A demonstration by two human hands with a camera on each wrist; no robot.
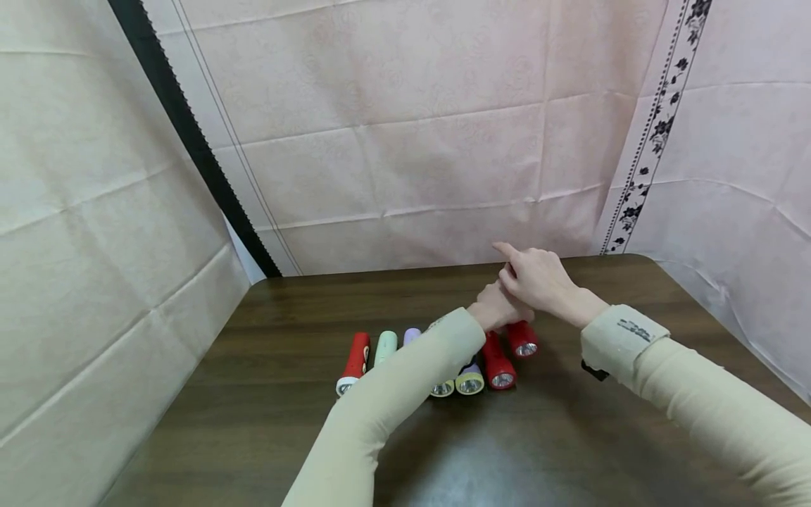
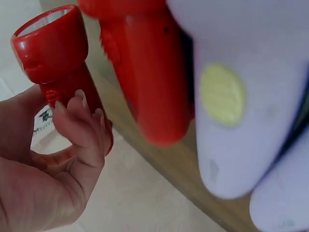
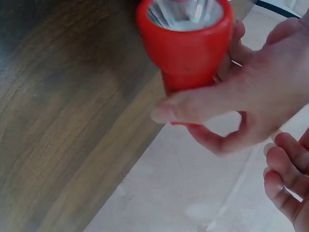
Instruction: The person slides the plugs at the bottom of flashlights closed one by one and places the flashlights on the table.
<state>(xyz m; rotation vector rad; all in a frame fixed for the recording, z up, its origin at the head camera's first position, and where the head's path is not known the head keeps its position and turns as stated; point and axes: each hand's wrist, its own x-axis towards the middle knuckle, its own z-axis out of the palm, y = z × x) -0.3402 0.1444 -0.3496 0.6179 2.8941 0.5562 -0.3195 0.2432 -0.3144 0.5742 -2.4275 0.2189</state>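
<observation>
My left hand (image 1: 500,306) grips a red flashlight (image 1: 523,341) at the right end of a row of flashlights. In the left wrist view the fingers of that hand (image 2: 58,164) curl round the flashlight's body (image 2: 63,53), lens end up. The right wrist view shows the left thumb across the same flashlight (image 3: 188,58). My right hand (image 1: 541,282) is beside and partly over the left one, index finger extended. Its other fingers (image 3: 287,166) bend loosely and hold nothing; whether the two hands touch I cannot tell. Another red flashlight (image 1: 498,365) lies just left of the held one.
Further left lie a purple flashlight with a yellow rim (image 1: 469,381), a mint green one (image 1: 386,346) and a red one with a white rim (image 1: 355,358). My left sleeve hides part of the row. Pale cloth (image 1: 405,169) hangs behind the brown wooden table (image 1: 266,422).
</observation>
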